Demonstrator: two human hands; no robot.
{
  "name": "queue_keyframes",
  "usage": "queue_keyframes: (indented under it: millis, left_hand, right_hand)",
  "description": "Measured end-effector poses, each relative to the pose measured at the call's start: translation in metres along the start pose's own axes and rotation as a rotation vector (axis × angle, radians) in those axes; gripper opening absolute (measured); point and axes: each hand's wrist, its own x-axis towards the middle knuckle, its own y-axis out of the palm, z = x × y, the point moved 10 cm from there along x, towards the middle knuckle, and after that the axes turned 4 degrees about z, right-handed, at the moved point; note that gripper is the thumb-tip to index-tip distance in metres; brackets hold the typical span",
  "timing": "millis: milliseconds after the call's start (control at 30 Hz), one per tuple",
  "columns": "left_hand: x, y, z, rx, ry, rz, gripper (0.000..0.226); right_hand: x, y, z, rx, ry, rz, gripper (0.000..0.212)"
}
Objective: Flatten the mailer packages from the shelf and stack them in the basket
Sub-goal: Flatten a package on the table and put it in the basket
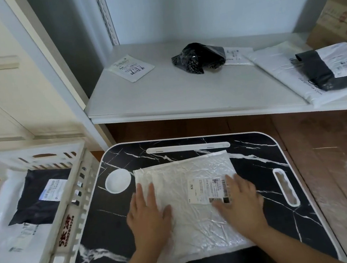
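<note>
From the head camera, a white mailer [186, 195] is seen lying on the black bench [265, 154], and it is being pressed flat. The left hand [148, 215] is laid open on its left part, and the right hand [240, 201] is laid open on its right part, half over the label [205, 189]. Nothing is gripped; both hands are flat with the fingers spread.

The mailer is still full of wrinkles. If the hands are pushed apart too fast, the thin plastic could be slid across the smooth bench or bunched up again. The near edge is hung a little past the bench, so it could be dragged off toward the person. The round cup dip [118, 181], just beyond the left hand, could catch a corner.

The basket [76, 181] is to the left of the left hand, with a black mailer [38, 197] already lying in it. If the white mailer is dropped in crooked, the stack may not stay flat.

On the shelf [175, 93], far beyond the hands, a crumpled black mailer [197, 58], a small white mailer [131, 68] and more mailers at the right [288, 68] are waiting. The one at the shelf's edge could be knocked down when it is reached for.
</note>
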Motion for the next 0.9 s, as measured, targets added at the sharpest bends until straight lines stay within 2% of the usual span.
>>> queue_keyframes:
  millis: [67,133,167,233,300,367,467,567,633,700,767,833,900]
  left_hand:
    - [-0.007,-0.023,0.035,-0.296,-0.271,-0.099,0.075]
    - [-0.009,-0.022,0.055,-0.6,-0.413,-0.058,0.059]
    - [-0.009,-0.018,0.058,-0.733,-0.45,0.008,0.051]
    - [-0.007,-0.014,0.05,-0.936,-0.441,0.165,0.042]
    - [-0.005,-0.028,0.038,-0.982,-0.35,0.248,0.035]
    - [-0.002,-0.06,0.035,-0.981,-0.285,0.204,0.022]
    - [-0.001,-0.115,0.044,-1.129,-0.229,0.114,0.024]
    - [-0.007,-0.17,0.089,-1.255,-0.212,0.013,0.033]
    - [-0.012,-0.204,0.13,-1.374,-0.218,-0.056,0.035]
    - [-0.019,-0.234,0.178,-1.485,-0.249,-0.152,0.036]
    - [-0.026,-0.253,0.232,-1.499,-0.297,-0.265,0.04]
    - [-0.037,-0.256,0.289,-1.451,-0.4,-0.361,0.037]
    - [-0.05,-0.242,0.341,-1.365,-0.58,-0.388,0.031]
  right_hand:
    - [-0.002,-0.019,-0.018,0.11,0.183,-0.088,0.081]
    - [0.003,-0.017,-0.031,0.315,0.304,-0.042,0.076]
    - [0.006,-0.014,-0.034,0.428,0.348,0.012,0.07]
    - [0.008,-0.014,-0.032,0.626,0.396,0.113,0.042]
    - [0.01,-0.02,-0.022,0.733,0.377,0.152,0.019]
    - [0.014,-0.038,0.0,0.778,0.323,0.136,0.011]
    - [0.015,-0.073,0.047,0.908,0.228,0.105,0.013]
    - [0.015,-0.09,0.121,0.934,0.066,0.229,0.025]
    - [0.012,-0.087,0.174,0.828,-0.015,0.329,0.027]
    - [0.008,-0.076,0.226,0.708,-0.087,0.388,0.025]
    - [0.005,-0.065,0.275,0.692,-0.154,0.375,0.02]
    - [0.0,-0.053,0.325,0.691,-0.229,0.324,0.016]
    - [-0.006,-0.036,0.372,0.559,-0.346,0.244,0.011]
